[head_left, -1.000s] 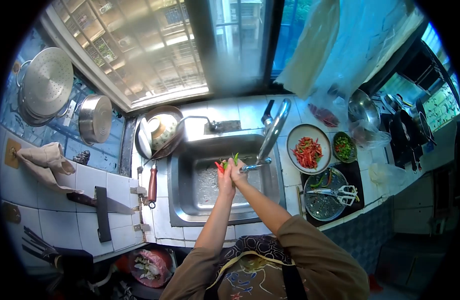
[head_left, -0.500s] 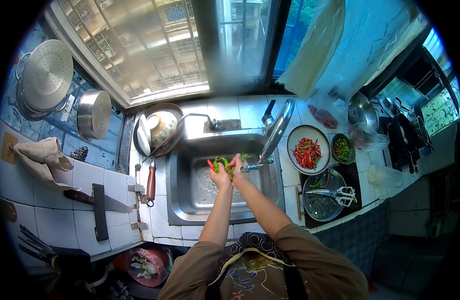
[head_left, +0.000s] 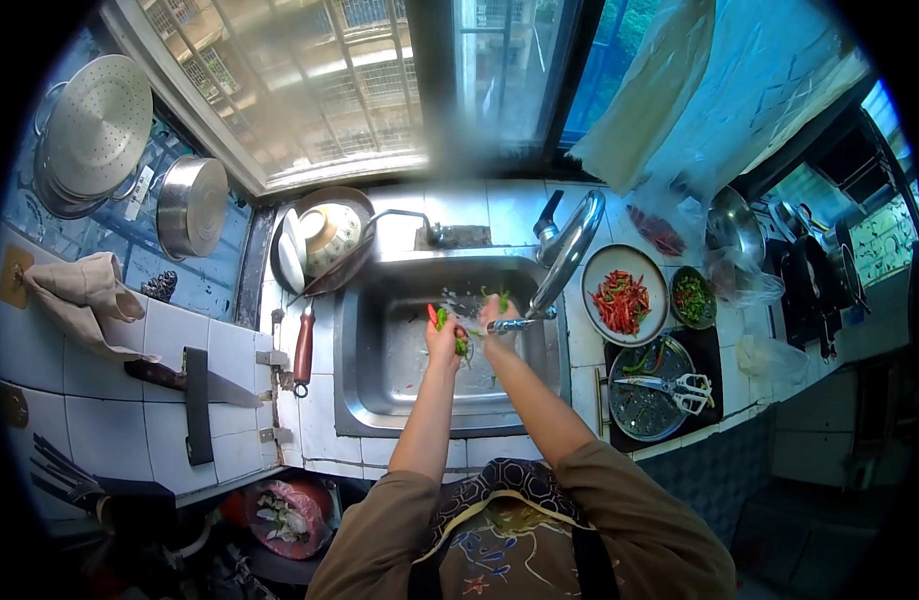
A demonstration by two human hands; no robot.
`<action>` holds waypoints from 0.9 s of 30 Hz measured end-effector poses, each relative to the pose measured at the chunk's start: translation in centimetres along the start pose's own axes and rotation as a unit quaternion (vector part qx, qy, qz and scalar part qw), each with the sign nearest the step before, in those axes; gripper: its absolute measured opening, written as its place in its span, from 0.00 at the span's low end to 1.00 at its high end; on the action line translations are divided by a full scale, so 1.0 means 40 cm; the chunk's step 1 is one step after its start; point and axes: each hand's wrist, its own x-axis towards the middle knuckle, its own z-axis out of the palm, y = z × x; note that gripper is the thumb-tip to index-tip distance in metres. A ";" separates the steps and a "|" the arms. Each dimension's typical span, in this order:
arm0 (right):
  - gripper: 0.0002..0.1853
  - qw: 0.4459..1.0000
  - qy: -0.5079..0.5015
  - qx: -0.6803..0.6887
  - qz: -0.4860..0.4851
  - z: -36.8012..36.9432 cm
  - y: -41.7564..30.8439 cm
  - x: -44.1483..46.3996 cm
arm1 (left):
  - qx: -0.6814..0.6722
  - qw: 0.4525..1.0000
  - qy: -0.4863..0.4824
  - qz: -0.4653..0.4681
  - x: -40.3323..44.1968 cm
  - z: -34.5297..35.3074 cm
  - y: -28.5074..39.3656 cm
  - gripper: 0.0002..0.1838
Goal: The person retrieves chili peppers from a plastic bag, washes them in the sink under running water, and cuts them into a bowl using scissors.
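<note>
My left hand [head_left: 442,343] is closed around several red and green chili peppers [head_left: 442,318] over the sink [head_left: 380,412]. The peppers poke out past the thumb and fingers. To its right, my right hand [head_left: 496,340] is under the faucet [head_left: 577,245], partly covered by the spout end and smeared by motion. Something thin and green [head_left: 498,299] sticks out above its fingers, too blurred to name for certain. Water splashes between the hands, which are now apart.
Right of the sink are a plate [head_left: 651,270] of red chilies, a small bowl of chopped green pieces [head_left: 692,297], and a metal tray [head_left: 635,412] with scissors [head_left: 680,392]. At left stand a wok [head_left: 355,205] with a bowl, and a knife [head_left: 230,390] on the wall rack.
My hands were together around the peppers and have separated. The right has moved right and up with something green; the left keeps the red and green peppers. Splashing water shows between them.
</note>
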 end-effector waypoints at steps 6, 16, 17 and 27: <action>0.11 0.996 -0.042 -0.044 0.069 -0.060 -0.022 -0.017 | 0.089 0.994 -0.052 -0.041 -0.035 0.080 -0.003 0.15; 0.14 0.931 -0.048 -0.348 -0.099 -0.075 0.011 -0.053 | -0.086 0.987 -0.135 -0.017 0.032 0.080 -0.073 0.12; 0.14 0.931 -0.050 -0.348 -0.100 -0.071 0.005 -0.061 | -0.071 0.989 -0.127 0.011 0.029 0.075 -0.068 0.11; 0.14 0.925 -0.208 -0.315 0.052 -0.035 -0.071 -0.074 | -0.283 0.938 -0.128 -0.155 0.033 0.021 -0.012 0.13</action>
